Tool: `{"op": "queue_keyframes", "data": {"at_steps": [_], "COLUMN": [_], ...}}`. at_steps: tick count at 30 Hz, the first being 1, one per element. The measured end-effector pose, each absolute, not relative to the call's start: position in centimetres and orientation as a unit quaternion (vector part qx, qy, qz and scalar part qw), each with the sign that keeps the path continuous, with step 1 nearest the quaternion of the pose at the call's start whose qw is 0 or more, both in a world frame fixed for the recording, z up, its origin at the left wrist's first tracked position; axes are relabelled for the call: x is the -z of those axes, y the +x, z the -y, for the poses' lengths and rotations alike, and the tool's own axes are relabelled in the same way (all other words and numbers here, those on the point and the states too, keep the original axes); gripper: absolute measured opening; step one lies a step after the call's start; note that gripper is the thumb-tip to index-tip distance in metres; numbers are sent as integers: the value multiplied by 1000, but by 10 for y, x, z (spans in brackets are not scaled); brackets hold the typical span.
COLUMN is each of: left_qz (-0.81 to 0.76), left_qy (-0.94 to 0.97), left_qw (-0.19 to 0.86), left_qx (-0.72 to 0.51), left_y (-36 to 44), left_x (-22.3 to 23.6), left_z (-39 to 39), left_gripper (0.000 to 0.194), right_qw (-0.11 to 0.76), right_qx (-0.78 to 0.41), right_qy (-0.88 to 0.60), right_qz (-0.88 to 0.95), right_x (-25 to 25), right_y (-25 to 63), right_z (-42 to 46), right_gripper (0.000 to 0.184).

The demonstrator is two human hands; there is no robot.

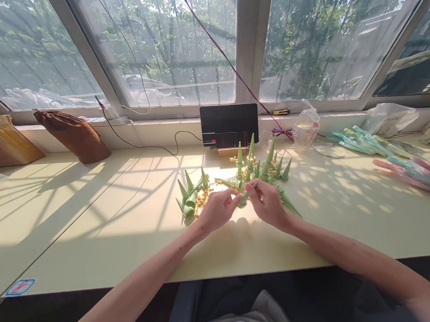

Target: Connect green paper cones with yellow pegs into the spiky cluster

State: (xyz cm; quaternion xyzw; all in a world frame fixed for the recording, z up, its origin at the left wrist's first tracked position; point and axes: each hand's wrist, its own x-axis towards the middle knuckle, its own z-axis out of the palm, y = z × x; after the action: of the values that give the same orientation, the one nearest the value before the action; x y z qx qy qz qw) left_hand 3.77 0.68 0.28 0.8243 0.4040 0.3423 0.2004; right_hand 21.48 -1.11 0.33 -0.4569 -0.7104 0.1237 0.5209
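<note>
My left hand (219,209) and my right hand (268,202) meet low over the table, with fingertips pinched. Between them is a small green plastic cone-shaped piece (245,196), gripped from both sides and partly hidden by the fingers. Just beyond the fingertips lies a ridged green cone (232,183) with a yellow tip. Left of my left hand is a cluster of green cones (184,193) and small yellow-orange cross-shaped parts (202,197). Several taller green cones (251,154) stand upright behind my hands. A long green cone (290,203) lies beside my right wrist.
A black tablet (229,122) leans on a wooden stand (232,151) by the window. A brown drawstring pouch (73,136) and a cardboard box (11,141) are at the left. On the right are a bagged cup (306,124) and plastic-wrapped coloured pieces (364,142). Cables cross the table's back.
</note>
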Motion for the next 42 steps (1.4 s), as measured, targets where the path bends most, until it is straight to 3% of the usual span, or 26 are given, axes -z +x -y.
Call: {"op": "queue_keyframes", "data": {"at_steps": [12,17,24,30,42], "left_qz": [-318,-315,-332,-302,-235], "left_qy": [902,910,904,918,946], "left_qw": [136,139,139,115,81], "left_qx": [-259,-233,-230,-231,-208], "left_y": [36,36,37,38,38], "left_x": [5,7,7,4,7], "left_z": [-7,-11,-11,-5,2], "left_gripper": [23,12,10,26,25], "right_qw": [472,432,418,407,345], "right_qx": [-124,-115,-81,-3,59], "right_qy": [-458,-431,-442,-490,-573], "right_qz": [744,784,790,771,741], "right_x": [-1,6,6,3,-1], "right_y": [213,214,214,216,218], "right_z": [8,6,5,3,3], "right_gripper": [36,29,24,15,17]}}
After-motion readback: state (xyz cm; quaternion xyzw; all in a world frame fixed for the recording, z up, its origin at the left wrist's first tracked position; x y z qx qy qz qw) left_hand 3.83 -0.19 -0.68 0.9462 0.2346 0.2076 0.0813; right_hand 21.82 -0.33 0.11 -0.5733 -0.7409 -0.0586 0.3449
